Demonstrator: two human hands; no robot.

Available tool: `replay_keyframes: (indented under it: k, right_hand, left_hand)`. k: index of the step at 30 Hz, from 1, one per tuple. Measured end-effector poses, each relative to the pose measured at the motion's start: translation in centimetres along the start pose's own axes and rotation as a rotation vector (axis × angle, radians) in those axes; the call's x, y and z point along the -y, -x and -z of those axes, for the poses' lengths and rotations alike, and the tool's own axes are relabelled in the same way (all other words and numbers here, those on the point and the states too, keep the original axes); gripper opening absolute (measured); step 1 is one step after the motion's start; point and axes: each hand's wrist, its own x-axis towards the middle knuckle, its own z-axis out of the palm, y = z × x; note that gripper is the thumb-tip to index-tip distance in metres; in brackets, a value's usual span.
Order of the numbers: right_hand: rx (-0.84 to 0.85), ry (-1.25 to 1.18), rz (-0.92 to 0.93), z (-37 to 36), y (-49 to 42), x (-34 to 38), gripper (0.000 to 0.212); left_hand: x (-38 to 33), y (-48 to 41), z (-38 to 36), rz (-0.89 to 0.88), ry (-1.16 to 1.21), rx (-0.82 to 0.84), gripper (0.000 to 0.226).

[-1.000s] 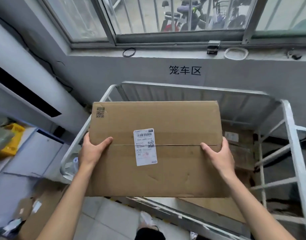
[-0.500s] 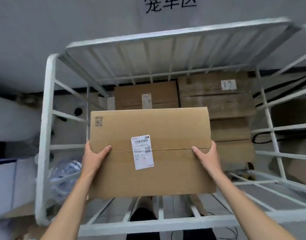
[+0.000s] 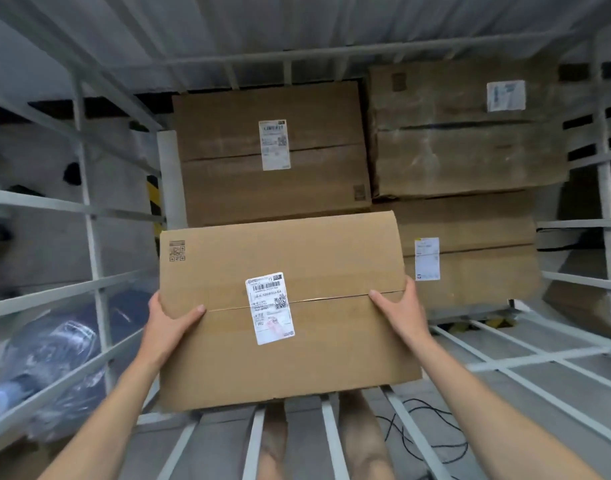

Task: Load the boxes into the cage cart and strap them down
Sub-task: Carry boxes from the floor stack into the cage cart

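Note:
I hold a brown cardboard box [image 3: 331,271] with a white shipping label inside the white metal cage cart [image 3: 89,244]. My left hand [image 3: 169,320] grips its left edge, thumb on top. My right hand [image 3: 401,306] grips its right edge the same way. Behind it a similar labelled box [image 3: 272,150] lies at the back left of the cart. At the back right a worn box [image 3: 470,133] sits on top of another labelled box [image 3: 477,258].
The cart's side bars rise at left and right [image 3: 608,188], its barred near side [image 3: 328,441] below the held box. A clear plastic bag [image 3: 54,358] lies outside the left bars. A black cable [image 3: 425,431] lies on the floor at lower right.
The view has tilted down and moved closer into the cart. The held box has gone lower and further in, toward the stacked boxes. Both hands keep their grip.

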Motion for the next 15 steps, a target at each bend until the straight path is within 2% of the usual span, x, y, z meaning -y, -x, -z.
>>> replay_keyframes:
  k: [3, 8, 15]
  right_hand:
    - [0.021, 0.005, -0.021, -2.5, -3.6, -1.7, 0.096]
    - [0.047, 0.009, -0.01, -5.9, -9.8, -3.5, 0.091]
    - [0.03, 0.066, 0.066, -9.1, -15.9, -4.6, 0.077]
  left_hand:
    - [1.9, -3.6, -2.3, 0.005, -0.02, -0.005, 0.135]
    - [4.2, -9.1, -5.8, 0.024, -0.069, 0.008, 0.116]
    - [5.5, -15.1, -8.8, 0.028, -0.082, -0.032, 0.117]
